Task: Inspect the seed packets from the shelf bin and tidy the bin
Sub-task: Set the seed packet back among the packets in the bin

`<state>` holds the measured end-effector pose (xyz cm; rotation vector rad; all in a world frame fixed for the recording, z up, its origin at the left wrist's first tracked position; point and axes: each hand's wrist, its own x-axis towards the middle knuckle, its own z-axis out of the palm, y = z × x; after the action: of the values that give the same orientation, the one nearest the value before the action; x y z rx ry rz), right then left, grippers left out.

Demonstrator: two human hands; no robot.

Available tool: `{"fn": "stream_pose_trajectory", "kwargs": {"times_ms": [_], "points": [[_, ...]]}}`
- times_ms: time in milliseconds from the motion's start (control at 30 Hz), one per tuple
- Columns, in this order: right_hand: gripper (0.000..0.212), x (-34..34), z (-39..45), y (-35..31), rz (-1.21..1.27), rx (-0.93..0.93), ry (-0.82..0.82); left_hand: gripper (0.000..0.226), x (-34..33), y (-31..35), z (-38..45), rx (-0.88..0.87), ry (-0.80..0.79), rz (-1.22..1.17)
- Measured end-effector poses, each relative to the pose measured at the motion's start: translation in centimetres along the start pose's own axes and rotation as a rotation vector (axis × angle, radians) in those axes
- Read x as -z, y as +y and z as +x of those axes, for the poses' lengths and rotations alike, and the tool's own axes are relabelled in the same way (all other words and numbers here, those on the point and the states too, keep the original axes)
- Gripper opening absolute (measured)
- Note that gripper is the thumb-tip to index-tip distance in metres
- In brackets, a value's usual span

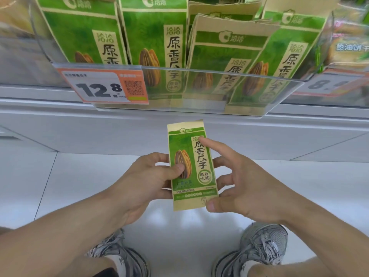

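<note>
Held out in front of the body, below the clear plastic shelf bin (pixel 199 108) and above the pale tiled floor (pixel 79 176): one green and tan paper seed packet (pixel 191 166), printed face turned up toward the eyes, presumably so the front can be read. Pinched on its left edge by the left hand (pixel 143 176), thumb curled over the sunflower-seed picture and fingers tucked behind, a grip that leaves most of the print uncovered. Steadied on the other side by the right hand (pixel 239 186), thumb pressed on the bottom right corner, index finger stretched up to touch the upper right of the face, other fingers loosely bent beside the edge. Long axis running near upright in view, tan sealed top pointing away toward the shelf, bottom toward the body, tilted slightly with the top leaning left. Up in the bin, more matching packets (pixel 155 37) standing on end, some upright, those at right leaning and overlapping, likely the part wanting tidying. Orange and white price tag (pixel 103 86) clipped to the bin front at left.
</note>
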<state>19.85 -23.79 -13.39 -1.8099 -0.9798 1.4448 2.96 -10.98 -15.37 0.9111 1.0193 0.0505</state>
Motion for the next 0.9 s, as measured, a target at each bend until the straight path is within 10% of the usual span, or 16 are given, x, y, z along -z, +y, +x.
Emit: {"fn": "stream_pose_trajectory", "kwargs": {"times_ms": [433, 900], "points": [[0.126, -0.2, -0.3, -0.3, -0.100, -0.024, -0.039, 0.017, -0.5, -0.3, -0.2, -0.224, 0.187, 0.088], [0.076, -0.3, 0.2, -0.1, 0.080, 0.001, 0.038, 0.047, -0.9, -0.3, -1.0, -0.404, -0.110, 0.254]]}}
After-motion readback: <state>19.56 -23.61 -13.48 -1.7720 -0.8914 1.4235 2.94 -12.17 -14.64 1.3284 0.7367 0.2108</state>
